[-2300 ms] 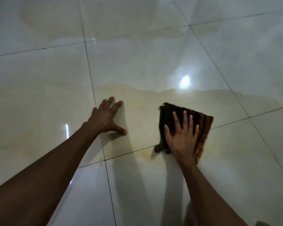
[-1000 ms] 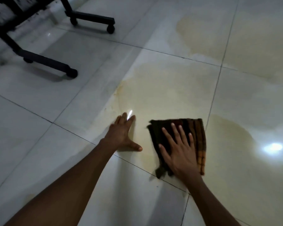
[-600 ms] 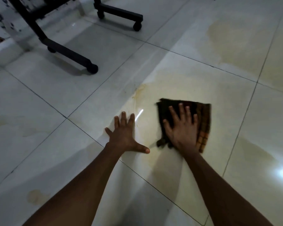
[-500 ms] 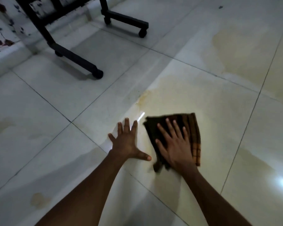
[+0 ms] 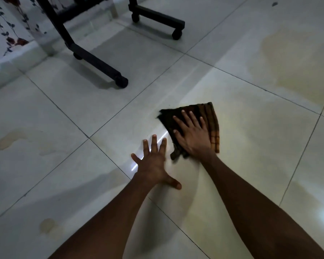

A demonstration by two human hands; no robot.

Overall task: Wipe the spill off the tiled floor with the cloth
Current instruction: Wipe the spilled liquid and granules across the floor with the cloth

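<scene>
— Cloth (image 5: 209, 116) position?
— Flat on the tiled floor (image 5: 82, 113), on the yellowish spill (image 5: 251, 146).
— Hands?
— Right hand (image 5: 193, 135) presses the cloth, fingers straight; left hand (image 5: 153, 165) just beside it, splayed on bare tile, holding nothing.

Your cloth (image 5: 209, 116) reads dark brown with orange-tan checked stripes. Floor tiles (image 5: 64, 113) are glossy off-white with dark grout lines; the spill (image 5: 281, 53) is pale yellow-brown. Stand legs (image 5: 97, 62) are black. Wall (image 5: 6, 19) is white with a dark leaf print.
</scene>
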